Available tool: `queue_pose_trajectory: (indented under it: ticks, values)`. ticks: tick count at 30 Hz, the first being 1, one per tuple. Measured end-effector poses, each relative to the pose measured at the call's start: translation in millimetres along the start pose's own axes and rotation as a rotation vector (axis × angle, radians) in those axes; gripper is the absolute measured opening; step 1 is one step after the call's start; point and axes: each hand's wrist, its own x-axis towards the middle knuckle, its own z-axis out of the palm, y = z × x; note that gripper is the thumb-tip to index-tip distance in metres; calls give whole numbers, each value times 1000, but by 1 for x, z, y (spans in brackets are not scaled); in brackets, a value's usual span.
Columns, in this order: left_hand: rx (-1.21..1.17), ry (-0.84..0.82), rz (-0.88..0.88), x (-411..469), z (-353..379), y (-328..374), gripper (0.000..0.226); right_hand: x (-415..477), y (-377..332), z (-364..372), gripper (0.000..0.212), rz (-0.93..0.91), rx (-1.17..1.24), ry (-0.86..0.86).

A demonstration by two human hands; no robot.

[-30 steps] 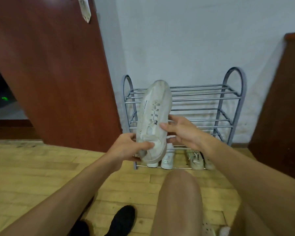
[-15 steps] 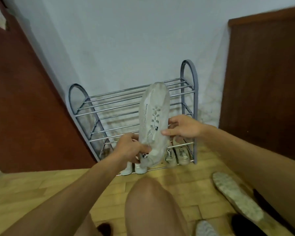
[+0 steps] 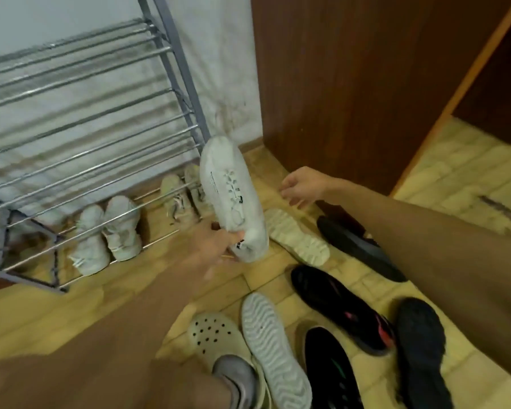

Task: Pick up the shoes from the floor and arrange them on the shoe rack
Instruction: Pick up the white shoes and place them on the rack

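Observation:
My left hand [image 3: 211,242] grips a white sneaker [image 3: 232,196] by its heel, toe pointing up, just right of the grey metal shoe rack [image 3: 171,69]. My right hand [image 3: 303,184] is open, fingers spread, hovering above a second white sneaker [image 3: 297,236] that lies sole-up on the floor. The rack's bottom shelf holds a white pair [image 3: 106,234] and a beige pair [image 3: 180,193]. Its upper shelves hold nothing.
Several shoes lie on the wooden floor at lower right: black sneakers [image 3: 341,314], a black shoe [image 3: 357,246], a sole-up white shoe [image 3: 273,346] and a perforated clog [image 3: 211,335]. A brown wooden cabinet [image 3: 351,69] stands right of the rack.
My view swung right and down toward the floor shoes. My right hand let go of the white sneaker and reached out to the right; my left hand alone now holds it.

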Motion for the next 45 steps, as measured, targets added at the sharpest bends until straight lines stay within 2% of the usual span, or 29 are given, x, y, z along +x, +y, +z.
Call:
queue_pose_trajectory:
  ticks: [5, 9, 11, 14, 17, 20, 23, 26, 32, 35, 37, 41, 44, 45]
  values:
    - [79, -38, -95, 7, 17, -60, 38, -5, 77, 36, 32, 212, 54, -75]
    - [159, 55, -149, 1, 10, -107, 25, -13, 112, 83, 33, 309, 68, -112]
    - [211, 89, -196, -3, 5, -120, 26, -19, 120, 116, 34, 336, 79, -138]
    - [211, 90, -253, -7, 0, -127, 36, -31, 135, 176, 48, 371, 16, -249]
    - [206, 91, -278, -8, -3, -128, 35, -46, 146, 240, 66, 415, 30, -340]
    - [198, 99, -289, -13, -4, -130, 23, -53, 149, 272, 55, 403, -48, -212]
    - [192, 88, -287, -15, -3, -129, 30, -49, 149, 265, 41, 433, 18, -166]
    - [167, 78, -295, -16, -2, -126, 35, -49, 142, 241, 46, 388, 28, -129]
    - [97, 116, -286, -11, 0, -127, 24, -33, 132, 188, 56, 304, 0, 216]
    - [110, 116, -285, -12, 0, -124, 29, -23, 125, 180, 53, 316, -35, 348]
    - [138, 117, -282, -13, -3, -123, 32, -19, 122, 184, 54, 300, -43, 307]
    - [142, 131, -273, -10, -7, -123, 30, -19, 122, 196, 53, 236, -159, -30]
    - [150, 138, -280, -9, -5, -125, 31, -23, 134, 191, 30, 272, -289, -44]
    - [153, 138, -289, -9, -3, -126, 33, -26, 139, 186, 30, 309, -313, -35]
